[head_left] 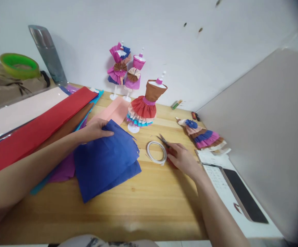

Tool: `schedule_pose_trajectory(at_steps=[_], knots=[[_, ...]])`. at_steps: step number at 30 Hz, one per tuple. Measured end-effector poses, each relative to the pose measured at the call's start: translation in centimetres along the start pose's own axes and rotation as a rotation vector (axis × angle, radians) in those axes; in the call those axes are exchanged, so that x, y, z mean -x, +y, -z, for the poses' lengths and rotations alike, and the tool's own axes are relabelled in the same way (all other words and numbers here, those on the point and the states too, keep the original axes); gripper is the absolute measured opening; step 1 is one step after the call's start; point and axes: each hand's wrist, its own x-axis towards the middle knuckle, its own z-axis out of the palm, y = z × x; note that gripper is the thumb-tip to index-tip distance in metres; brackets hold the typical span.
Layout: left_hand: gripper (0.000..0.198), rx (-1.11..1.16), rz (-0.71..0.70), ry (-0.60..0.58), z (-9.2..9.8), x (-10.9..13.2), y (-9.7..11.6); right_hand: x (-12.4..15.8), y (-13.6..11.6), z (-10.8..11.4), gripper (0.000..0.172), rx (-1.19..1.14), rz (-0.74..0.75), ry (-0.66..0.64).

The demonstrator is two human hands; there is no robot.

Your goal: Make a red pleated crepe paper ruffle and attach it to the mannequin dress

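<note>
My left hand [100, 129] pinches the top edge of a folded sheet of blue paper [105, 161], thumb on its upper face. The paper's right edge is ragged, and a second layer shows beneath. In my right hand [182, 157] is a pair of scissors [162, 138], blades pointing away and to the left; the handles are mostly hidden by my fingers. Just left of that hand lies a roll of white tape [156, 152]. Beyond the blue paper stands a small dress form [149, 103] in a brown top and a layered red, peach and turquoise skirt.
Two more dressed forms [136, 73] stand by the wall. Coloured paper, including a red sheet [41, 132], covers the left side. A bottle [48, 55] and a green bowl [20, 67] are behind. At right lie another dressed form [202, 135] and a white box [231, 192].
</note>
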Motion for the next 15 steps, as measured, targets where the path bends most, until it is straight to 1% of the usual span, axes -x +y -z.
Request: schedule_pose_trajectory(at_steps=[2, 5, 8, 10, 13, 15], knots=[[0.021, 0.074, 0.036, -0.019, 0.0, -0.2, -0.6, 0.9, 1.3, -0.9, 0.045, 0.015, -0.006, 0.031], [0.022, 0.150, 0.070, -0.023, 0.0, -0.5, -1.4, 1.4, 2.4, -1.6, 0.044, 0.105, -0.001, 0.119], [0.023, 0.197, 0.101, -0.057, 0.1, -0.4, -1.6, 1.0, 3.0, -1.6, 0.045, 0.216, 0.011, 0.107], [0.024, 0.201, 0.125, -0.080, 0.0, -0.2, -1.5, 0.6, 3.2, -1.4, 0.045, 0.267, -0.046, 0.084], [0.023, 0.209, 0.131, -0.044, -0.3, 0.0, -1.3, 0.3, 3.4, -1.2, 0.041, 0.296, -0.138, 0.086], [0.022, 0.238, 0.123, 0.002, -0.5, 0.0, -1.4, 0.5, 3.3, -1.0, 0.037, 0.186, -0.167, 0.127]])
